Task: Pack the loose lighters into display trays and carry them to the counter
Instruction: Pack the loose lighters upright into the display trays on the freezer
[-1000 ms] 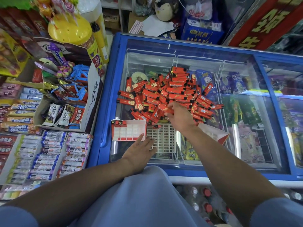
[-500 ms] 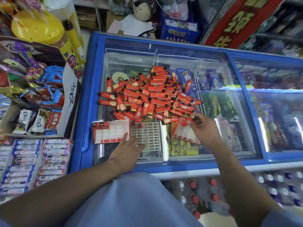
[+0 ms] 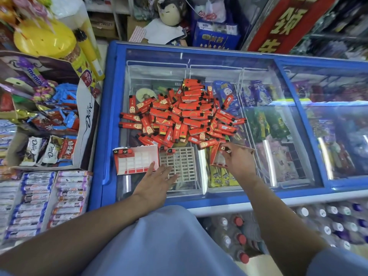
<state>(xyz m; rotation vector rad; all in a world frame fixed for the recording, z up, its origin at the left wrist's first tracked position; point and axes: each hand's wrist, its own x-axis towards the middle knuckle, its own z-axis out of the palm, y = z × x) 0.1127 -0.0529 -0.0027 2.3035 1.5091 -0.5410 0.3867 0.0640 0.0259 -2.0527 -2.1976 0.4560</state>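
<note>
A heap of loose red lighters (image 3: 179,116) lies on the glass lid of a blue chest freezer (image 3: 103,116). In front of the heap sit a red-and-white display tray (image 3: 135,162) with a few lighters standing in its far row, a white plastic grid insert (image 3: 183,162), and a second red tray (image 3: 218,159). My right hand (image 3: 238,162) pinches one lighter (image 3: 224,148) over the far edge of that second tray. My left hand (image 3: 157,178) lies flat, fingers spread, touching the near edges of the first tray and the grid.
Left of the freezer stand a Dove chocolate box (image 3: 59,136), a yellow-lidded candy jar (image 3: 45,38) and rows of candy rolls (image 3: 39,202). Bottled drinks (image 3: 239,240) sit low in front. A red sign (image 3: 288,22) leans behind the freezer.
My right hand left the heap with one lighter and moved right to the second tray. The left hand stayed at the first tray and grid. The camera turned slightly.
</note>
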